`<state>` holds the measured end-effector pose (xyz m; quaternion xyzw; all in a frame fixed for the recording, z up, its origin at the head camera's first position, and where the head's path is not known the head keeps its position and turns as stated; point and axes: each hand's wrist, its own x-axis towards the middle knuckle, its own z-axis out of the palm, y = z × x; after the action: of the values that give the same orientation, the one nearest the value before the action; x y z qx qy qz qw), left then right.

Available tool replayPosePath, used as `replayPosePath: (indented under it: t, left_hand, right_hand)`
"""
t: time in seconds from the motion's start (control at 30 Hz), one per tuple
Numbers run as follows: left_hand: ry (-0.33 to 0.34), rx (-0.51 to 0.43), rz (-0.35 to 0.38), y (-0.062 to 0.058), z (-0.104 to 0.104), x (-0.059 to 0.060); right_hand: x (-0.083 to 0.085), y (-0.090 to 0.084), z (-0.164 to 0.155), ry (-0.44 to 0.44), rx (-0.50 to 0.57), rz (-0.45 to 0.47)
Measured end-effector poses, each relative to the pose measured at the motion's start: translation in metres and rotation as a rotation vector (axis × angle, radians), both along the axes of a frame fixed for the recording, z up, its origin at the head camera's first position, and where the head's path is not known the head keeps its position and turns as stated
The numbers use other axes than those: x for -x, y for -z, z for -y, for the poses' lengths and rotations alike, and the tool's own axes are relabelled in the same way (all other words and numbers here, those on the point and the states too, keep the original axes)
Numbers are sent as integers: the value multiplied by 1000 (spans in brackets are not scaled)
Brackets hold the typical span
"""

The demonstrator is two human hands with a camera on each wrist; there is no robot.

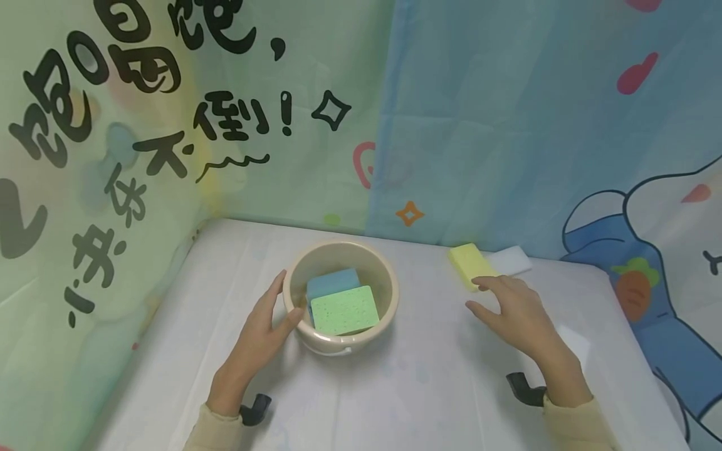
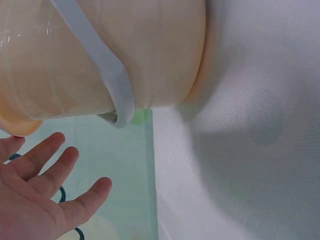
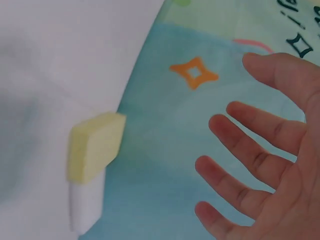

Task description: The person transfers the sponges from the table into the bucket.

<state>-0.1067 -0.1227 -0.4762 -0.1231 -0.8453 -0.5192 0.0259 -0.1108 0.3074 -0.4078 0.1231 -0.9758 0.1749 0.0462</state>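
Observation:
A beige bucket point(image 1: 376, 265) with a white handle point(image 2: 102, 70) stands mid-table. Inside it lie a green sponge point(image 1: 344, 310) and a blue sponge point(image 1: 333, 282). My left hand point(image 1: 265, 322) rests open against the bucket's left wall point(image 2: 150, 60), thumb near the rim, fingers point(image 2: 47, 167) straight. My right hand point(image 1: 510, 307) hovers open, its fingertips just short of a yellow sponge point(image 1: 470, 264) at the back right. A white sponge point(image 1: 510, 260) lies right beside the yellow one; in the right wrist view the yellow sponge point(image 3: 95, 145) and the white sponge point(image 3: 85, 205) sit left of my spread fingers point(image 3: 250, 135).
The white table point(image 1: 429, 382) is walled at the back and sides by a printed cartoon curtain point(image 1: 507, 125). Black wrist-camera straps point(image 1: 256, 407) show near my cream sleeves. A faint white patch point(image 1: 575, 338) lies right of my right hand.

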Motion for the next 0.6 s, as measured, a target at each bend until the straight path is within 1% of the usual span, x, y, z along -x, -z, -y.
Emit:
replayPosePath:
  t: [0.33,0.6]
  left_hand:
    - [4,0,-4,1,0,0]
    - [-2,-11,5,0,-1,-1]
  right_hand:
    - [-16,15,-27,134,-32,20]
    - [-30,31,-52,235,-25,98]
